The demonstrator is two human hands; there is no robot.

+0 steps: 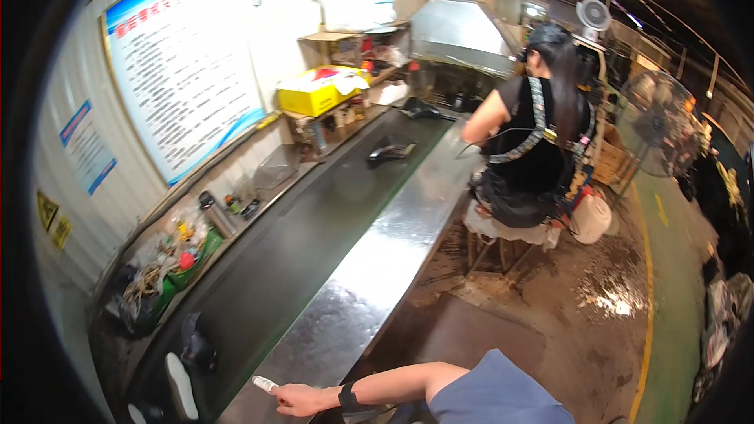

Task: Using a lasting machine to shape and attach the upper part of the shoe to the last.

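Observation:
My right hand (297,400) reaches in over the near end of a shiny metal ledge (353,286). Its index finger is stretched out and wears a white covering (265,384); the other fingers look partly curled, and no held thing shows. Beyond that fingertip, on the dark conveyor belt (290,247), lies a shoe with a pale sole (181,385) turned to view. Beside it is a black shoe (196,343), and part of another pale sole (136,414) shows at the lower rim. Further up the belt lie more black shoes (389,154). My left hand is out of view.
A co-worker (542,126) sits at the belt's far end, by a metal hood (463,35). A yellow box (314,97) stands on the wall-side shelf. Along the wall are a thermos (217,213) and a green bag of scraps (161,294). A large fan (658,122) stands right.

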